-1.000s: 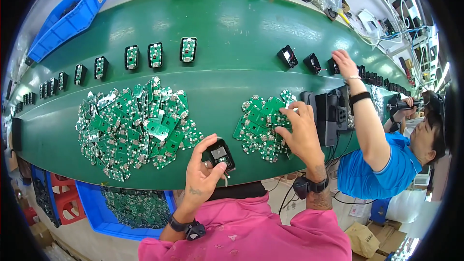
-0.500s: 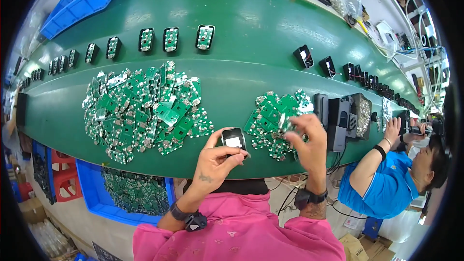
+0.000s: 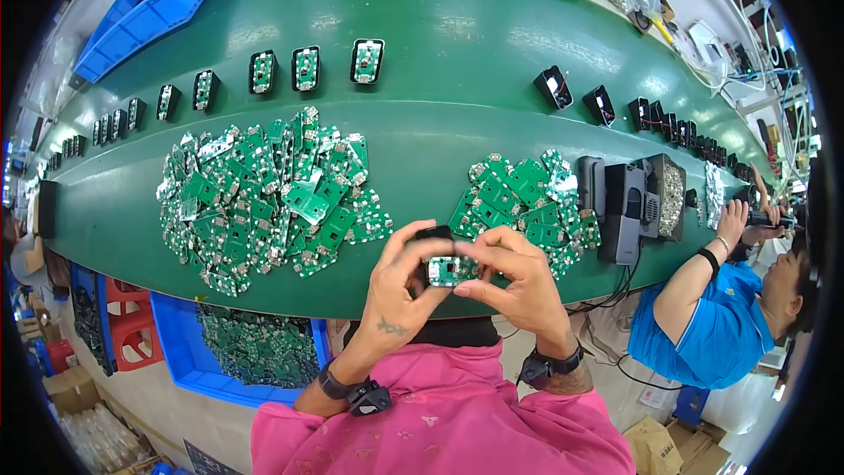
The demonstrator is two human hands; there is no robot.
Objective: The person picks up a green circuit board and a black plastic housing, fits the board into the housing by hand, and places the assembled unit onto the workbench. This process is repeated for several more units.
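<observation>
Near the front edge of the green table, my left hand (image 3: pixel 394 286) is closed around a small black plastic case. A green circuit board (image 3: pixel 445 270) shows between my fingers at the case. My right hand (image 3: pixel 519 280) pinches at the board's right side, thumb and fingers bent round it. Fingers partly cover both pieces, so how deep the board sits in the case cannot be made out. Just beyond my right hand lies a pile of green circuit boards (image 3: pixel 527 180). To the left of my hands spreads a larger circuit board pile (image 3: pixel 255 202).
Black cases with boards in them (image 3: pixel 367 62) form a row at back left. Another row of black cases (image 3: pixel 600 105) curves off at right, by a grey-black device (image 3: pixel 622 211). A blue bin (image 3: pixel 189 361) of boards stands below the table. A person in blue (image 3: pixel 703 325) works at right.
My right hand has come left from the smaller pile to the case, and a circuit board is now at it. The case has turned in my left hand; its white inside is hidden.
</observation>
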